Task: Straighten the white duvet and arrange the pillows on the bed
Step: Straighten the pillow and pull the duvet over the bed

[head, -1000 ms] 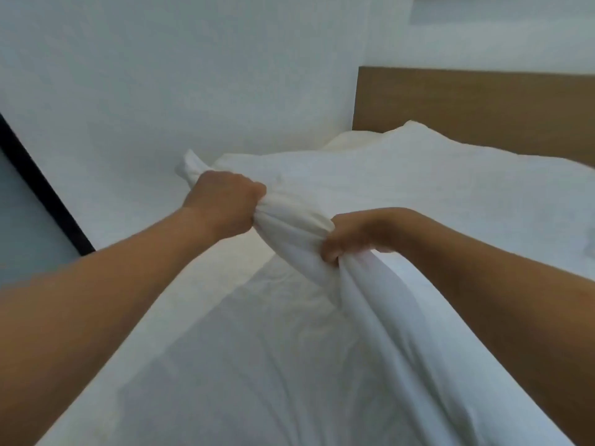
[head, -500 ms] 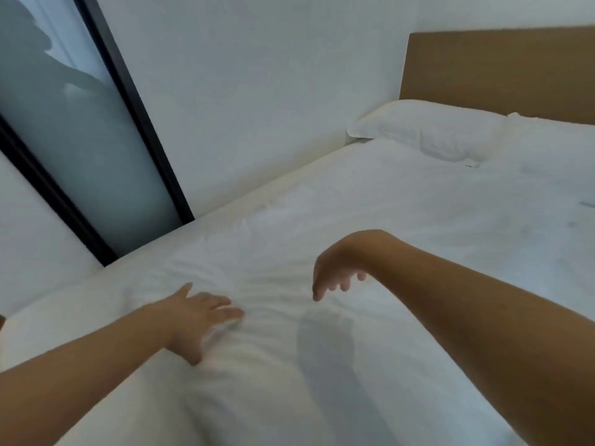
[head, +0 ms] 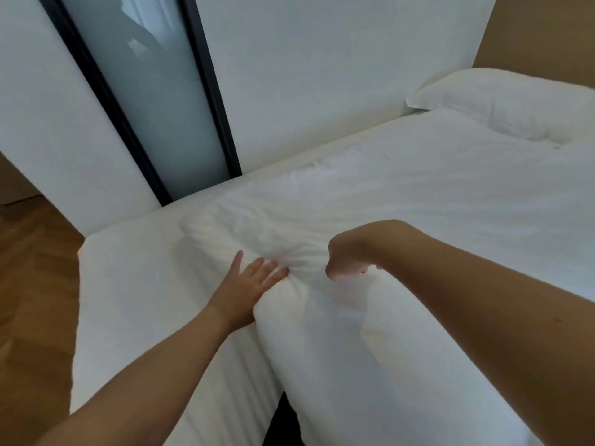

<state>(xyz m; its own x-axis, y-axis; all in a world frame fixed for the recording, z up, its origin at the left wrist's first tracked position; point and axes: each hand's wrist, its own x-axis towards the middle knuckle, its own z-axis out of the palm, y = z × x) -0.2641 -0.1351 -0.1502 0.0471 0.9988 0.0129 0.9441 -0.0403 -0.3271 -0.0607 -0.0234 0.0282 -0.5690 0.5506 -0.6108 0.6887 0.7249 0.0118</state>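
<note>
The white fabric duvet (head: 418, 194) covers the bed across the centre and right of the frame, its bunched edge near centre. The left hand (head: 249, 286) lies flat with fingers straight, pressing the folded edge at lower centre. The right hand (head: 349, 259), just right of it, bends down at the wrist; its fingers seem curled into the fabric, though blur hides the grip. A plump white pillow (head: 502, 101) rests at upper right.

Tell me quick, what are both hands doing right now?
Left hand: open, fingers straight, pressing flat on the white duvet.
Right hand: bent down at the duvet; fingers mostly hidden, so a grip cannot be told.
</note>
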